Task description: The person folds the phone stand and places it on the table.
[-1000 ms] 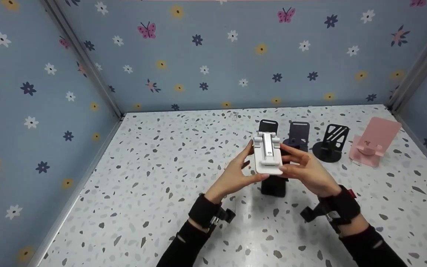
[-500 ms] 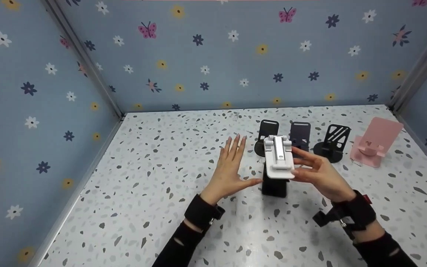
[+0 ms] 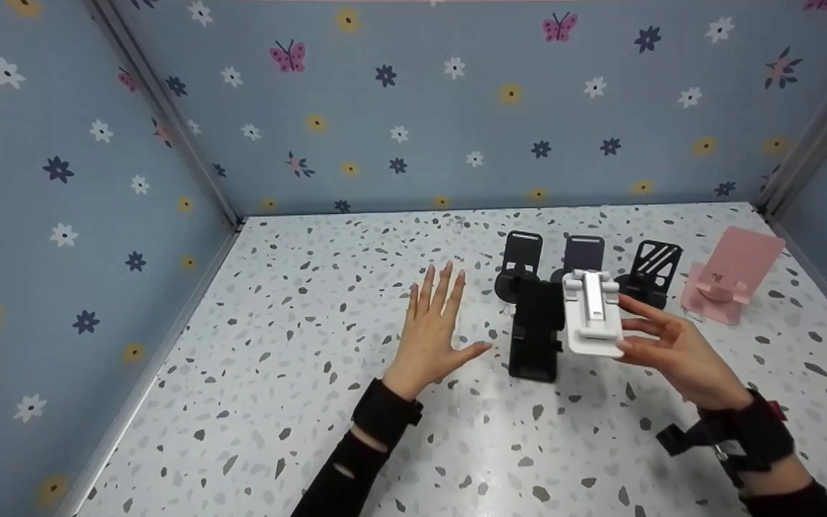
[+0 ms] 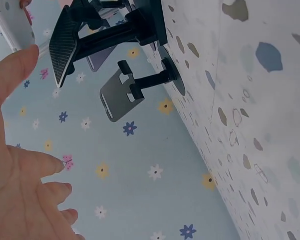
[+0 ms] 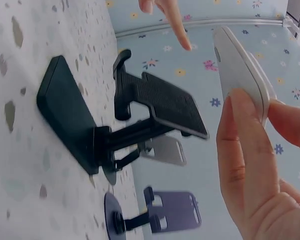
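My right hand (image 3: 679,352) pinches a white folding phone stand (image 3: 592,314) by its right edge, holding it raised over the table. In the right wrist view the white stand (image 5: 244,70) shows edge-on between thumb and fingers. Just left of it, a black phone stand (image 3: 534,352) with a rectangular base stands on the table. My left hand (image 3: 428,337) is spread flat with straight fingers, left of the black stand, and holds nothing. In the left wrist view the black stand (image 4: 125,30) rises beyond the left thumb.
Behind, a row of phone stands lines the table (image 3: 298,323): a black one (image 3: 523,251), a dark purple one (image 3: 586,251), a black striped cut-out one (image 3: 654,269) and a pink one (image 3: 740,266). Flower-patterned walls (image 3: 428,108) enclose the back and sides.
The left hand has let go of the white phone stand and moved left, fingers spreading. The right hand has carried the stand to the right, uncovering the black stand behind it.
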{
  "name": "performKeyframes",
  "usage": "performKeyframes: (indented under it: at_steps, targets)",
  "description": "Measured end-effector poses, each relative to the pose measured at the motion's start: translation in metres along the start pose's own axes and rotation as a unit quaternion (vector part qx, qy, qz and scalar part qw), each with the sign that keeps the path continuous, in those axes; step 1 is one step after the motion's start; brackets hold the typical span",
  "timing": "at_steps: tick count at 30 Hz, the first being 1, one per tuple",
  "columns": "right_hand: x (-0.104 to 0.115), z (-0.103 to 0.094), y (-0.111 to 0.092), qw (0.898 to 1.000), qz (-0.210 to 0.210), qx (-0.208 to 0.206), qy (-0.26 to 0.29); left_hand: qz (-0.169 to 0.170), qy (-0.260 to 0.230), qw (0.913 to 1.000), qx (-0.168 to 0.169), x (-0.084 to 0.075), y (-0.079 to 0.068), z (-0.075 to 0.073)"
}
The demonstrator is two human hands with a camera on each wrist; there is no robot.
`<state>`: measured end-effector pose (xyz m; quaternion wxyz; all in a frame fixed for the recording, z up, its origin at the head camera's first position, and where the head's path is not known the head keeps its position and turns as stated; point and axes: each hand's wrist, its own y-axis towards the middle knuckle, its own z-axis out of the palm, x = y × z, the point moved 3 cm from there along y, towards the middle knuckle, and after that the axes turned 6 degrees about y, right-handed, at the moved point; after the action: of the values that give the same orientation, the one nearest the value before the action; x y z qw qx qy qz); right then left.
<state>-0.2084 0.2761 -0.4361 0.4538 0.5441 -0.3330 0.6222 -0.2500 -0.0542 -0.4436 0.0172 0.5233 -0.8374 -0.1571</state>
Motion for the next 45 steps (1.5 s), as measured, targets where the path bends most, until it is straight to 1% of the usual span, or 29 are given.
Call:
performKeyframes:
  at_steps: [2, 6, 9, 13, 15, 17, 22, 26, 30, 32, 34, 38, 40, 45]
  targets:
    - [-0.001, -0.009, -0.007, 1.0, -0.001, -0.001, 0.005, -0.001, -0.001, 1.0, 0.009, 0.002, -0.001, 0.001]
    - [-0.004, -0.027, -0.018, 1.0, 0.011, -0.003, 0.01, 0.001, -0.003, 0.9998, 0.021, 0.003, -0.002, 0.002]
    - [-0.009, -0.039, -0.024, 1.0, 0.022, 0.003, 0.017, 0.002, -0.004, 0.9997, 0.024, 0.003, -0.002, 0.001]
    - [-0.017, -0.053, -0.031, 0.999, 0.037, 0.022, 0.033, 0.003, -0.002, 0.9996, 0.027, 0.004, -0.002, 0.002]
    - [-0.021, -0.06, -0.035, 0.998, 0.051, 0.021, 0.028, 0.003, -0.004, 0.9996, 0.028, 0.004, -0.002, 0.003]
    - [-0.023, -0.067, -0.038, 0.998, 0.066, 0.015, 0.015, 0.002, -0.008, 0.9996, 0.027, 0.005, -0.002, 0.003]
    - [-0.028, -0.085, -0.044, 0.993, 0.108, -0.021, -0.035, 0.001, -0.017, 0.9994, 0.029, 0.006, -0.002, 0.004]
    - [-0.031, -0.097, -0.047, 0.99, 0.122, -0.027, -0.059, 0.001, -0.022, 0.9993, 0.031, 0.006, -0.003, 0.004]
    - [-0.032, -0.104, -0.048, 0.989, 0.13, -0.024, -0.065, 0.0, -0.026, 0.9992, 0.032, 0.005, -0.004, 0.004]
    - [-0.032, -0.108, -0.047, 0.987, 0.14, -0.03, -0.072, -0.001, -0.026, 0.9991, 0.033, 0.005, -0.004, 0.003]
    - [-0.033, -0.11, -0.047, 0.983, 0.153, -0.04, -0.095, -0.001, -0.027, 0.9991, 0.033, 0.005, -0.004, 0.003]
    - [-0.033, -0.114, -0.044, 0.969, 0.185, -0.058, -0.151, -0.001, -0.028, 0.999, 0.034, 0.005, -0.004, 0.004]
    - [-0.033, -0.115, -0.043, 0.964, 0.196, -0.061, -0.17, -0.001, -0.029, 0.999, 0.034, 0.005, -0.004, 0.004]
    - [-0.034, -0.115, -0.042, 0.959, 0.204, -0.061, -0.188, -0.003, -0.028, 0.9989, 0.037, 0.005, -0.004, 0.003]
